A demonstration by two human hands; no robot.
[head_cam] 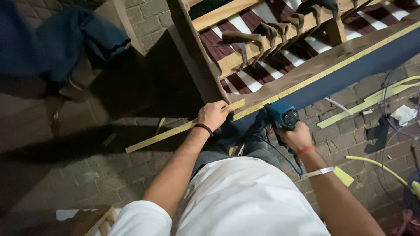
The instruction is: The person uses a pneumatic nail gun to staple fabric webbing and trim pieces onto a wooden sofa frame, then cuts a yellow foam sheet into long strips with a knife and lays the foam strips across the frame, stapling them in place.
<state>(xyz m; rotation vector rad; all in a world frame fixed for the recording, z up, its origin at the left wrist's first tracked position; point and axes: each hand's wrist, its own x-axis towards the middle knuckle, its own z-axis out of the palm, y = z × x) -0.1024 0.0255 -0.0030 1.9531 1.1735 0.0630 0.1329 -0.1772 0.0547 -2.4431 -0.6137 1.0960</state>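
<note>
Overhead, head view: a person in a white shirt stood at a furniture frame on a brick floor.
Left hand [213, 115]: rested on a long yellow strip [183, 128], fingers curled over it and pressing it against the corner of the frame.
Right hand [297, 137]: clenched round the grip of a blue power tool [282, 117], whose nose touched the frame edge just right of the left hand.
Yellow strip: ran slantwise from the floor at lower left, under the left hand, and on along the frame edge toward upper right.
Furniture frame [280, 83]: wooden, tilted, with brown webbing straps [262, 35] over red-and-white striped cloth; a dark blue panel [363, 65] lay just beside the strip.
Tool hose [284, 156]: blue, hung from the tool past the right wrist.
Wrists: dark band on the left, red band and white band on the right.
Brick floor [350, 131]: carried loose yellow offcuts [372, 99], a yellowish hose [376, 165] and a crumpled white scrap [404, 114] at right.
Upper left: dark blue cloth [57, 39], well apart from both hands.
</note>
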